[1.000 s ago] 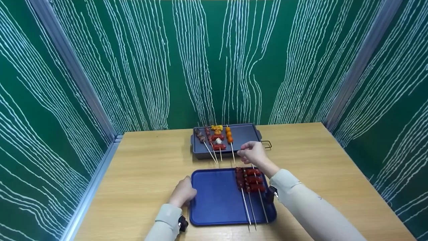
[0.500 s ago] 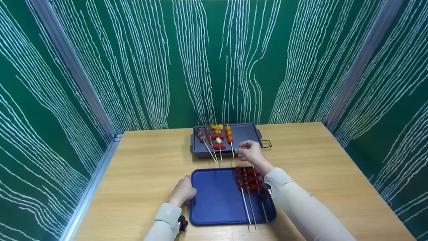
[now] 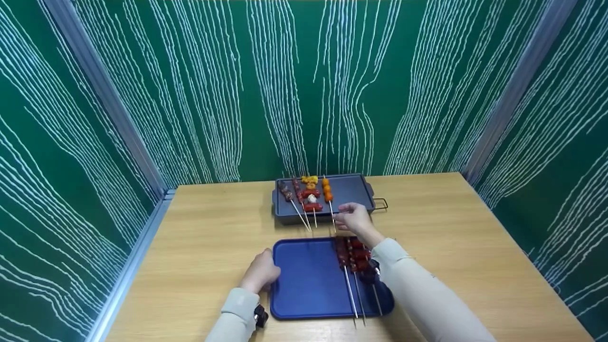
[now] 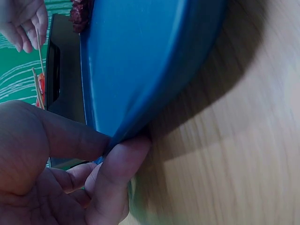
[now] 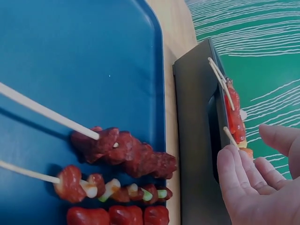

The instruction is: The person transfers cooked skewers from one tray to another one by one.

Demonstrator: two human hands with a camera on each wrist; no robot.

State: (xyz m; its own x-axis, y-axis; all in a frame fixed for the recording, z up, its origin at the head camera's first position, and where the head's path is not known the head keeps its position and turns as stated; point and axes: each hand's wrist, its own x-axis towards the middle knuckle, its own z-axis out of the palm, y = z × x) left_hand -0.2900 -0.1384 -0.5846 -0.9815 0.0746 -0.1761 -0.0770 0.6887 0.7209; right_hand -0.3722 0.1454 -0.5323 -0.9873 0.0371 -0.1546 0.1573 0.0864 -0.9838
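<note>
My left hand [image 3: 260,270] pinches the left rim of a blue tray [image 3: 304,280]; the left wrist view shows the thumb and forefinger [image 4: 124,161] meeting over that edge. Beyond it, my right hand [image 3: 356,219] hovers at the front of a dark grill pan [image 3: 351,187], beside the stick of an orange-ball skewer [image 3: 327,191]. Thumb and fingers stand apart in the right wrist view, with the fingertips close to a stick end [image 5: 229,137]; whether they touch it I cannot tell. On the tray's right side lie a dark meat skewer [image 5: 126,152], a mixed skewer [image 5: 115,187] and a red sausage skewer [image 5: 126,216].
Left on the pan lie a brown meat skewer [image 3: 286,191], a thin red skewer [image 3: 298,190] and a mixed sausage skewer [image 3: 311,194], sticks overhanging the front. A wire handle [image 3: 381,203] juts from the pan's right. Green walls surround the wooden table [image 3: 213,223].
My right hand has shifted slightly left, closer to the orange-ball skewer's stick. The left hand keeps its place on the tray rim.
</note>
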